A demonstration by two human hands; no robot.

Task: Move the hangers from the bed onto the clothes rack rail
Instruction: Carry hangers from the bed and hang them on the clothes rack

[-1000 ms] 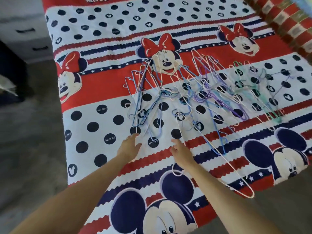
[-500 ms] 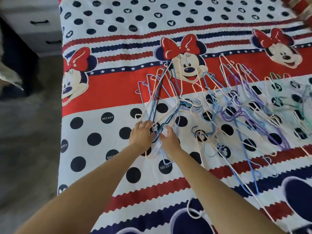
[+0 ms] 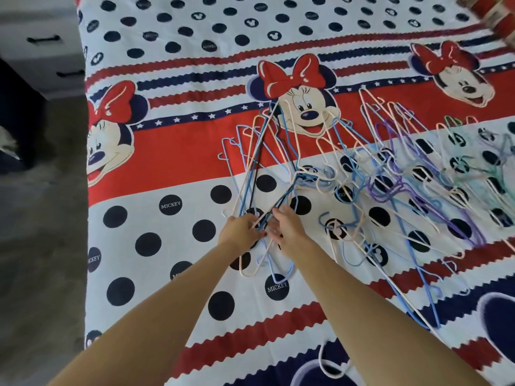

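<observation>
- Both hands are now sitting further into the pile vs 1 s ago, when they were hovering short of it over the dotted band; since 0.5 s ago they're staying at the same bundle, w/ the camera view shifting a bit.
- Hangers (image 3: 370,179) are lying in a tangled spread across the bed (image 3: 156,162), centre to right of frame, thin wire ones in blue, cream, purple, green & a dark one.
- Left-most bundle (image 3: 256,165) is fanning up toward the upper centre, its hook ends converging at frame centre btwn the two hands.
- Left hand (image 3: 240,229) is curling its fingers round the hook ends of that bundle, gripping them.
- Right hand (image 3: 287,227) is touching the same bundle from the right, fingers partly extended over the wires; can't tell if it's actually gripping.
- One white hanger (image 3: 330,367) is lying apart at bottom centre, partly hidden by the right forearm.
- Bed cover is showing cartoon mouse faces, red/navy stripes & navy dots.
- Grey floor (image 3: 36,246) is running down the left edge of frame.
- Drawer unit (image 3: 47,48) w/ dark handles is sitting upper left.
- Red checked fabric (image 3: 498,15) is showing at upper right corner, blurred.
</observation>
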